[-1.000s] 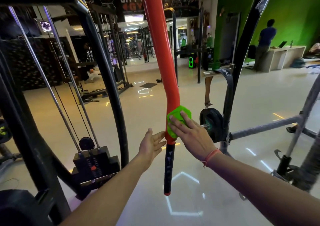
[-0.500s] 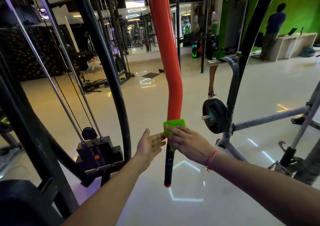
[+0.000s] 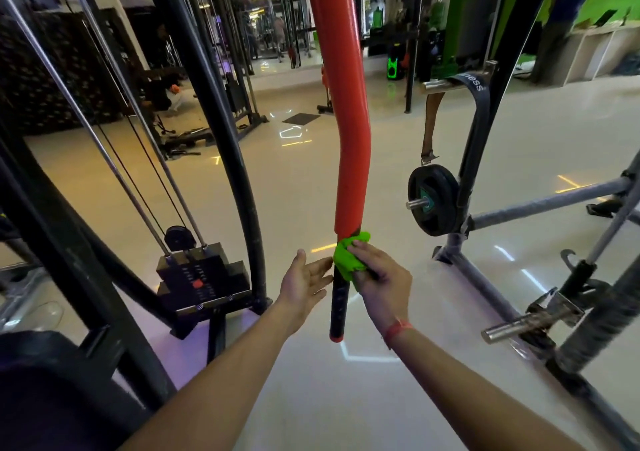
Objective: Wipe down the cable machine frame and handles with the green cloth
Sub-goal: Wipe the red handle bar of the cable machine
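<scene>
A long red bar (image 3: 349, 104) hangs down the middle of the view and ends in a black grip (image 3: 338, 307) with a red end cap. The green cloth (image 3: 346, 260) is wrapped round the bar where the red part meets the black grip. My right hand (image 3: 377, 281) holds the cloth against the bar, fingers curled over it. My left hand (image 3: 304, 277) is just left of the bar, palm toward it, fingers straight, holding nothing. The black curved cable machine frame (image 3: 225, 139) rises on the left.
A weight stack (image 3: 202, 277) with cables and steel guide rods sits low on the left. At right stand a black weight plate (image 3: 433, 199) on a peg, a grey rack frame (image 3: 540, 204) and a steel peg (image 3: 526, 322). A person stands by a desk far right.
My right hand has slid the green cloth down the bar, from the lower red section onto the top of the black grip. My left hand has stayed beside the bar.
</scene>
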`<act>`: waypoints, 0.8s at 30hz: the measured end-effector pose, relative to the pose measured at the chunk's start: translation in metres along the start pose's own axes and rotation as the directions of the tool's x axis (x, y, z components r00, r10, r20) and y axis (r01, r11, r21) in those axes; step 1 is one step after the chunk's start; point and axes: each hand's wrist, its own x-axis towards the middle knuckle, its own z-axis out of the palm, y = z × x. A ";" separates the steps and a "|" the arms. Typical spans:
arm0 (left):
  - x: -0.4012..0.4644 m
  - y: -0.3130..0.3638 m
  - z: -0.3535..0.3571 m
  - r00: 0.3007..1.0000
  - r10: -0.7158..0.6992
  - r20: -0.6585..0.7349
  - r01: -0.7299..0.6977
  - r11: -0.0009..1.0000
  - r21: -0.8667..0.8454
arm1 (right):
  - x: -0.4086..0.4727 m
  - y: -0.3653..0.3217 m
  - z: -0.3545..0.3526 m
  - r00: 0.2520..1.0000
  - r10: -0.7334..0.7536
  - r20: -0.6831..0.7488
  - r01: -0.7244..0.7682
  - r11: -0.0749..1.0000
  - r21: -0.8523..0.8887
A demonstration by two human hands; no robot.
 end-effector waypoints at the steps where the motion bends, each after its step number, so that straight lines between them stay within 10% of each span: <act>1: 0.001 -0.001 -0.002 1.000 -0.002 0.007 0.002 1.000 0.003 | -0.008 0.004 0.003 1.000 0.011 -0.002 -0.011 1.000 -0.026; 7: 0.003 -0.010 -0.024 0.997 -0.034 0.063 0.033 0.999 0.017 | -0.037 0.019 0.014 0.953 0.289 -0.091 -0.278 0.954 0.117; 13: -0.003 -0.019 -0.030 0.997 -0.040 0.058 0.042 0.999 -0.028 | -0.041 0.009 0.022 0.975 0.214 -0.057 -0.210 0.976 0.059; 18: -0.008 -0.017 -0.035 0.997 -0.038 0.072 0.038 0.999 -0.006 | -0.070 0.026 0.021 0.794 0.608 0.018 -0.593 0.767 0.245; 24: -0.009 -0.026 -0.036 0.995 -0.058 0.085 0.058 0.998 -0.001 | -0.064 0.005 0.030 0.900 0.432 -0.060 -0.411 0.887 0.211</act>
